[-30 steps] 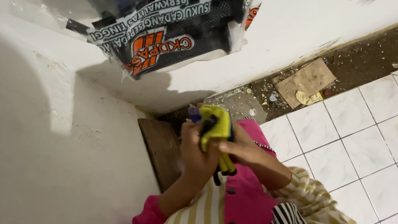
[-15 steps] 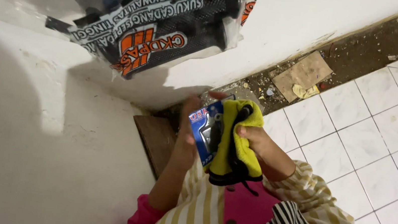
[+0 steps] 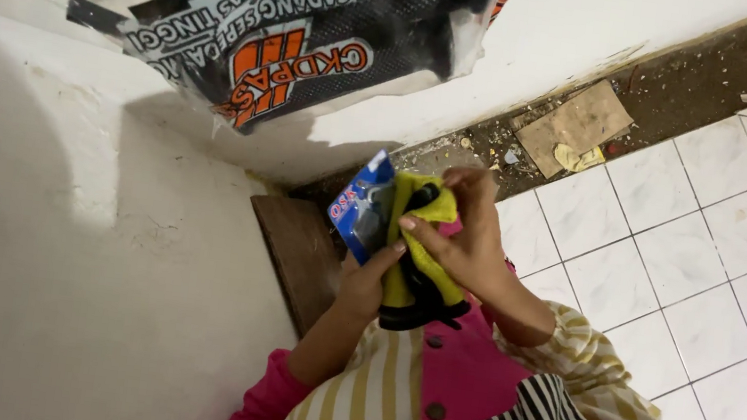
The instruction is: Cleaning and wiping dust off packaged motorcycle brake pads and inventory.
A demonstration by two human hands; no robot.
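My left hand comes up from a pink sleeve and grips the lower edge of a small blue blister pack, holding it upright in front of my chest. My right hand, on a yellow-striped sleeve, pinches a yellow cloth piece with a black cuff, which looks like a glove. The cloth is pressed against the back of the pack and hangs down between both hands. Part of the pack is hidden behind the cloth and my fingers.
A black printed plastic bag hangs on the white wall above. A brown wooden board leans in the corner. A dirty bare strip holds a cardboard scrap. White floor tiles spread to the right.
The blue pack has come into view beside the yellow cloth. Both hands have shifted slightly up and left, and my right fingers have moved onto the top of the cloth.
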